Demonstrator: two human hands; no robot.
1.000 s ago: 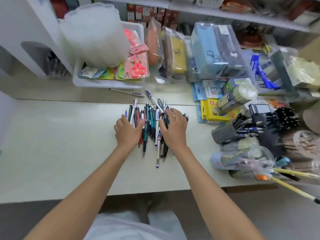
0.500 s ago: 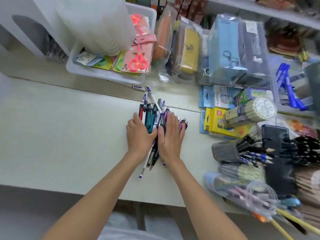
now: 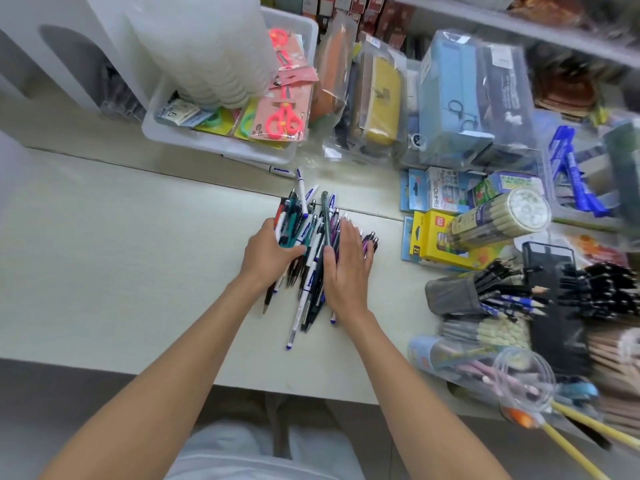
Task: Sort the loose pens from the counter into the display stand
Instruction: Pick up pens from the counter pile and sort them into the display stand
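A heap of loose pens (image 3: pixel 309 226), white, teal, blue, red and purple, lies bunched on the pale counter (image 3: pixel 121 265). My left hand (image 3: pixel 266 253) cups the heap's left side, fingers under the pens and thumb across them. My right hand (image 3: pixel 347 263) lies flat against the heap's right side, fingers straight and together. Several pen tips stick out toward me below both hands. One white pen (image 3: pixel 280 170) lies apart by the tray. A black display stand (image 3: pixel 550 268) stands at the right, with dark pens bristling from it.
A white tray (image 3: pixel 221 147) with carded scissors sits behind the pens. Bagged pencil cases (image 3: pixel 377 98) and boxes fill the back. A yellow box (image 3: pixel 436 240), a grey pencil cup (image 3: pixel 450 294) and clear tubes of pencils (image 3: pixel 467 358) crowd the right side. The counter's front edge is near my body.
Both hands have pushed the spread pens into a tighter bundle. My left hand has shifted to the heap's left side and curled around it. The view has tipped down and closer.
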